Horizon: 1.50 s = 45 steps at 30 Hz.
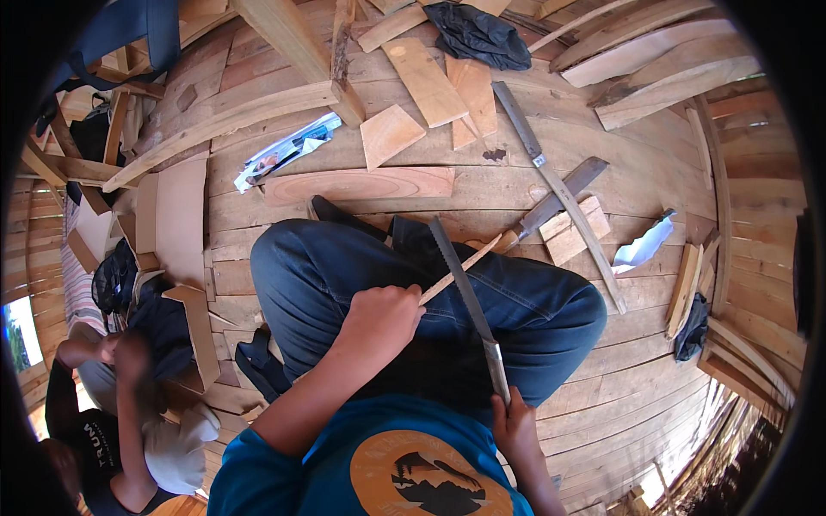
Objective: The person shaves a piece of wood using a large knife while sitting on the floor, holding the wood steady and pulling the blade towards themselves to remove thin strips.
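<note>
My left hand (383,318) is closed round a thin wooden stick (460,272), which points up and right over my lap. In my right hand (514,421) is the pale handle of a long-handled knife (469,297). Its dark, narrow blade crosses the stick, and its edge looks jagged. Whether blade and stick touch, I cannot tell. Beyond my crossed legs (551,322), a broad-bladed machete (551,205) lies on the plank floor. Across it rests another long-handled knife (564,193), with a small wood block (568,249) beneath them.
Wood offcuts (422,82), a long board (361,183), a black plastic bag (482,36) and a blue-white packet (288,153) lie ahead. A torn white wrapper (644,243) is at right. At left are an open cardboard box (194,335) and another seated person (112,439).
</note>
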Tool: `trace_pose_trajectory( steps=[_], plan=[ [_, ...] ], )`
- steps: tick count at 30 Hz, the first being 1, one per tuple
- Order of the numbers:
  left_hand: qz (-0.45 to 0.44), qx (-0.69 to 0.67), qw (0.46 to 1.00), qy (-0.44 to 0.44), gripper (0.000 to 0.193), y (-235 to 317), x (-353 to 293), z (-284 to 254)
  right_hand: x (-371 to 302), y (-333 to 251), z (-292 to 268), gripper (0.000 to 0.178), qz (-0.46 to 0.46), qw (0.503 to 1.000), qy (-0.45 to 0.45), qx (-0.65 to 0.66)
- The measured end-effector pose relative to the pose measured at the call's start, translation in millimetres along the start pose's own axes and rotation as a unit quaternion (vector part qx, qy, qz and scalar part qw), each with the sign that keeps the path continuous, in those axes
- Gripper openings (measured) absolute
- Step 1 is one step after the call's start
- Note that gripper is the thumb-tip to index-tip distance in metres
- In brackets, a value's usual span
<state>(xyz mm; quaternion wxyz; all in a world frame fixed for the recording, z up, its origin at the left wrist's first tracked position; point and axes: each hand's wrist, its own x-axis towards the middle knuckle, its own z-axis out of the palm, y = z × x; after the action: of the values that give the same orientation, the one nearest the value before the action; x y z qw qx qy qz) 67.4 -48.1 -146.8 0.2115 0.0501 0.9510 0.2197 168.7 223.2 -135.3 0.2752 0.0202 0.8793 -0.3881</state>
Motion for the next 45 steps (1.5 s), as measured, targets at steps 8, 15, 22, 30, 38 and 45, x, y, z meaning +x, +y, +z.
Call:
trace_pose_trajectory(
  steps=[8,15,22,30,38,45],
  plan=[
    [-0.017,-0.023,1.0,-0.012,0.013,2.3,-8.5,-5.1,8.1,-15.0,-8.3,0.011,-0.038,0.999,-0.022,-0.02],
    [-0.026,-0.058,0.998,0.01,0.017,-2.9,-6.8,11.6,31.5,-22.7,3.4,0.014,-0.064,0.997,-0.004,-0.031],
    [-0.025,-0.06,0.998,-0.003,0.015,0.4,-8.2,5.9,7.4,-12.3,-9.6,0.012,-0.043,0.996,-0.013,-0.072],
    [-0.03,-0.086,0.996,-0.025,0.019,-16.4,-2.2,8.3,37.2,-15.0,24.7,0.014,-0.06,0.998,0.012,-0.018],
    [-0.027,-0.089,0.996,-0.004,0.019,-15.0,2.0,12.7,1.5,-4.7,-3.7,0.015,0.001,0.998,-0.011,-0.056],
    [-0.022,-0.08,0.997,0.004,0.02,-10.5,-2.9,12.6,21.4,-18.4,-2.4,0.012,-0.023,0.996,-0.009,-0.083]
  ],
)
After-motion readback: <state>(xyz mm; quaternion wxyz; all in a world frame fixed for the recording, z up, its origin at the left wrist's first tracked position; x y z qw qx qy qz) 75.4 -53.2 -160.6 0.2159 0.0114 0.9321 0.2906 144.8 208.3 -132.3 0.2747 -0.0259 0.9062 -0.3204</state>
